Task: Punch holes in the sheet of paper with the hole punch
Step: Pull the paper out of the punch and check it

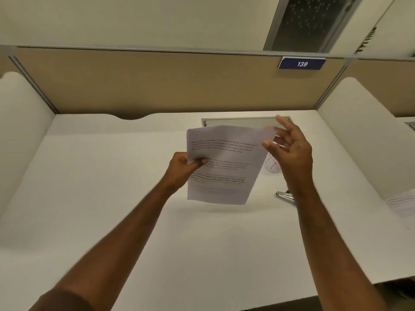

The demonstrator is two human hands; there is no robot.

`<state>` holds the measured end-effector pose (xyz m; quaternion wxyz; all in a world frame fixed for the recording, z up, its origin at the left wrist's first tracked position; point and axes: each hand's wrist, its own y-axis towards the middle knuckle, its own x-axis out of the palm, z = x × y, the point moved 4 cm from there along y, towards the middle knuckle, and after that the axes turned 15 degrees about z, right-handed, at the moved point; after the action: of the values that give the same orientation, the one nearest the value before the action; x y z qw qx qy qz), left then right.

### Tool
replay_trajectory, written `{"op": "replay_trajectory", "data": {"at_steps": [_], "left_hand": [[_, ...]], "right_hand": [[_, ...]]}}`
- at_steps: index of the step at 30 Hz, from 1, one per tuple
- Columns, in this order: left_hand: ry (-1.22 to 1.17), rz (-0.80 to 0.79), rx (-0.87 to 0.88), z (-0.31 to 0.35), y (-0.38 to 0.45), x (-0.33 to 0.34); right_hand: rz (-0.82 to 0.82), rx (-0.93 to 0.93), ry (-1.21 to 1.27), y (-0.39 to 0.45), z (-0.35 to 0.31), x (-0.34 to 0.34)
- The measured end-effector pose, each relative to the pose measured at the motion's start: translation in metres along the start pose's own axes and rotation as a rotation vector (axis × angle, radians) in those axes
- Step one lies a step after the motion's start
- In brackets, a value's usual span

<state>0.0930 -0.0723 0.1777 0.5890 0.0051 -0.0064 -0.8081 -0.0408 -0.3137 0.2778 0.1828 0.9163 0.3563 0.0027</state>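
A printed sheet of paper (226, 162) hangs in the air above the white desk (112, 198). My left hand (182, 169) pinches its left edge, thumb on the printed side. My right hand (289, 149) is beside the sheet's upper right corner with fingers spread, apart from or barely touching the paper; it is blurred. The metal hole punch (284, 195) lies on the desk to the right, partly hidden behind my right forearm, with a bit of blue showing.
A white crumpled or folded object (272, 163) sits on the desk behind the sheet. Another printed paper (402, 204) lies at the right edge. A grey cable hatch (235, 121) is at the back. Carrel walls close in on left, right and back.
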Motion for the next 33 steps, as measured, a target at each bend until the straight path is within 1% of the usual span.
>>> {"op": "replay_trajectory", "data": {"at_steps": [2, 5, 8, 11, 13, 16, 18, 22, 26, 30, 33], "left_hand": [[-0.034, 0.049, 0.001, -0.001, -0.007, -0.002], [-0.043, 0.111, -0.018, -0.006, -0.016, -0.003], [-0.035, 0.150, -0.002, -0.006, -0.025, -0.004], [-0.030, 0.179, 0.025, -0.009, -0.034, -0.007], [0.019, 0.193, 0.028, -0.019, -0.041, -0.009], [0.082, 0.191, -0.041, -0.040, -0.051, -0.009], [0.088, 0.197, -0.070, -0.047, -0.055, -0.008], [0.071, 0.230, -0.049, -0.048, -0.056, -0.009], [0.093, 0.212, -0.066, -0.053, -0.057, -0.009], [0.059, 0.218, -0.025, -0.051, -0.057, -0.010], [0.067, 0.192, -0.053, -0.054, -0.055, -0.008]], "right_hand": [[0.021, 0.164, 0.130, -0.020, 0.026, 0.006], [0.019, 0.247, 0.100, -0.051, 0.056, 0.022], [0.074, 0.228, 0.074, -0.067, 0.062, 0.029], [0.103, 0.198, 0.110, -0.074, 0.063, 0.028], [0.110, 0.232, 0.137, -0.082, 0.071, 0.028], [0.090, 0.319, 0.107, -0.098, 0.088, 0.034], [0.084, 0.339, 0.106, -0.104, 0.092, 0.037], [0.099, 0.295, 0.133, -0.102, 0.086, 0.034], [0.059, 0.343, 0.094, -0.110, 0.092, 0.039], [0.079, 0.331, 0.088, -0.111, 0.093, 0.039], [0.072, 0.344, 0.059, -0.112, 0.096, 0.041]]}}
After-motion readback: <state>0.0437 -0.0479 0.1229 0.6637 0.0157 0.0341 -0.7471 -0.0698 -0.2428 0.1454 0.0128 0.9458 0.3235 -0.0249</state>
